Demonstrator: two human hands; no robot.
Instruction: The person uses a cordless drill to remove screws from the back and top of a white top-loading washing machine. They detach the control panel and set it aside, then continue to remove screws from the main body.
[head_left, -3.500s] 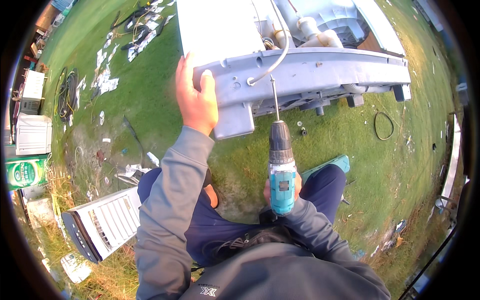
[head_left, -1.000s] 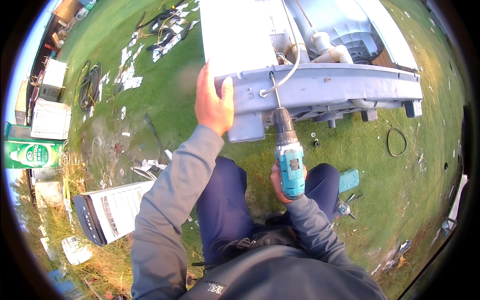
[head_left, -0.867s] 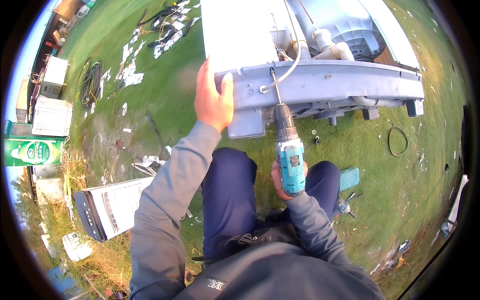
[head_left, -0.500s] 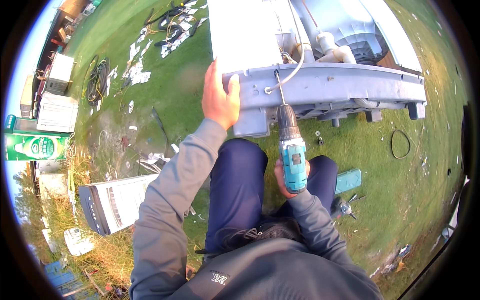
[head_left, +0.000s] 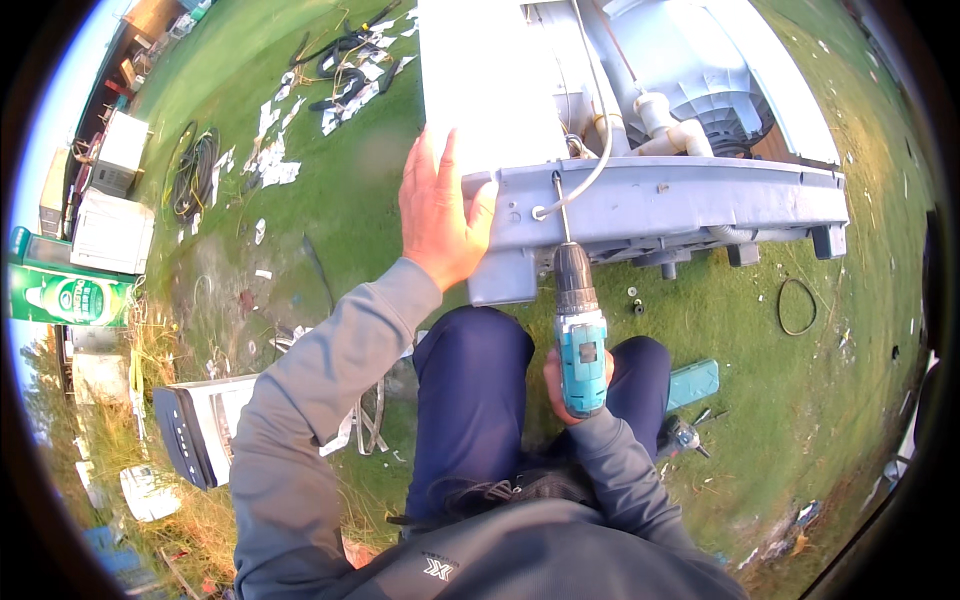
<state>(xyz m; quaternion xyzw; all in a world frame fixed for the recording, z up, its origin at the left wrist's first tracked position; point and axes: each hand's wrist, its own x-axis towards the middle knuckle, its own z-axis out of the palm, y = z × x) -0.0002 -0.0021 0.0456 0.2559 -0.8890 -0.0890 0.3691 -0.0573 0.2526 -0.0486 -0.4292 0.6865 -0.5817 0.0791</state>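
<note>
My right hand (head_left: 560,388) is closed round the handle of a teal and black cordless drill (head_left: 580,350). The drill's long thin bit (head_left: 562,212) reaches up to the grey plastic base (head_left: 690,200) of a washing machine lying on its side, its tip in or at a hole near the base's upper edge. Fingers spread, my left hand (head_left: 440,215) lies flat against the machine's left corner, over the edge of the white panel (head_left: 485,80). A pale hose (head_left: 600,165) enters the base beside the bit. Behind it show white drain pipes (head_left: 668,122) and a round tub (head_left: 715,85).
Green ground (head_left: 780,400) surrounds me. At right lie a teal case (head_left: 694,384), another power tool (head_left: 682,436) and a black ring (head_left: 798,306). Coiled cable (head_left: 195,172), paper scraps and a white appliance panel (head_left: 205,430) lie at left.
The machine and drill sit slightly lower in view. My left hand has shifted a little inward over the corner, its fingers more spread. My right hand keeps its grip on the drill.
</note>
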